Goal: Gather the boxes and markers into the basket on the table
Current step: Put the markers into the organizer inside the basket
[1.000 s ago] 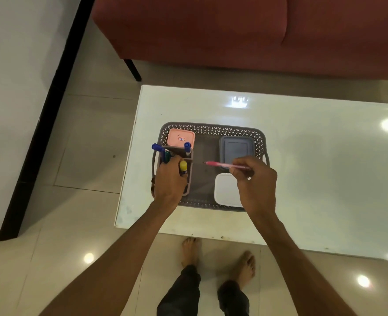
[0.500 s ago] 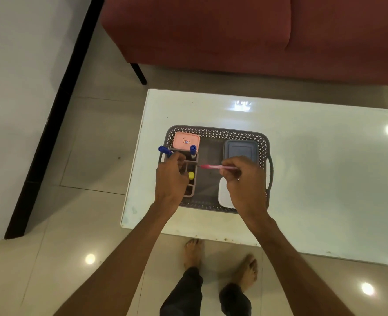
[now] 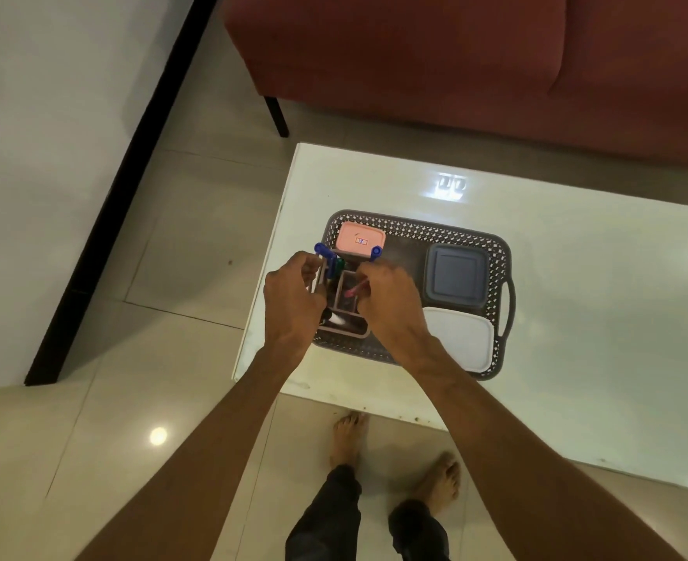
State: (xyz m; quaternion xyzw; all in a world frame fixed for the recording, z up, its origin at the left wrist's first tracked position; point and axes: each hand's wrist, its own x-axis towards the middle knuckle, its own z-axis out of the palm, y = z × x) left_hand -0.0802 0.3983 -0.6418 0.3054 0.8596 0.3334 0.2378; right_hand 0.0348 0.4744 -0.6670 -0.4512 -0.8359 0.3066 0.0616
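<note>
In the basket [image 3: 496, 253], on the table [image 3: 577, 317] | right hand [image 3: 391, 301] pinches pink marker [image 3: 353, 288] over pink organizer [image 3: 344, 313] | left hand [image 3: 294, 297] grips organizer's edge | advice: steady organizer, lower marker tip-first into an empty slot.

glossy white table [image 3: 577, 277], grey basket [image 3: 415, 228] on it

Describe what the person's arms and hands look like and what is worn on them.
Both forearms are bare up to the frame edge: no sleeves show. The left hand and right hand wear no gloves, and no watch, bracelet or ring is visible on the wrists or on the fingers that show. Lower down, dark trouser legs end above bare feet.
</note>
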